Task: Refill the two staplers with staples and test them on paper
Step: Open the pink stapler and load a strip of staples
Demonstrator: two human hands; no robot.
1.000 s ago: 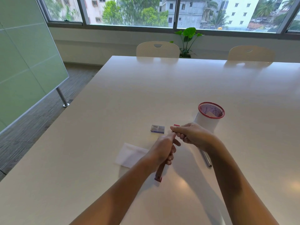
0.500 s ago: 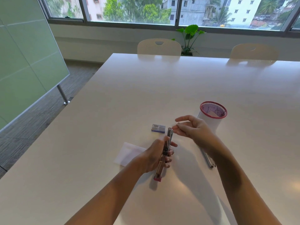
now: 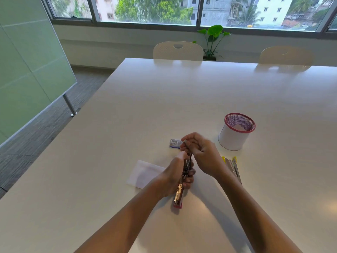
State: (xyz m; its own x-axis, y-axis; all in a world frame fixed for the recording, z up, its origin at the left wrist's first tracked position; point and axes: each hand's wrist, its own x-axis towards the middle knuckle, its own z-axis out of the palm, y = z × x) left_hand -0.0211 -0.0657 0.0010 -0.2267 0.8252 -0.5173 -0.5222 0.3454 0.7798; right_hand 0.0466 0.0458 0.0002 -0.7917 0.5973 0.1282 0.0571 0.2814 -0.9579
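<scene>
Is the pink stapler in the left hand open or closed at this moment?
Open. The left hand grips the pink stapler, and the right hand pinches its metal arm, swung away from the body.

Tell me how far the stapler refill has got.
Early stage. In hand: the left hand grips the pink stapler, opened out, while the right hand pinches a small strip, probably staples, at its top end. Whether anything is loaded yet I cannot tell. Left: the yellow stapler lies open on the table, untouched, and the paper lies flat, no test under way. The staple box sits beyond the hands.
</scene>
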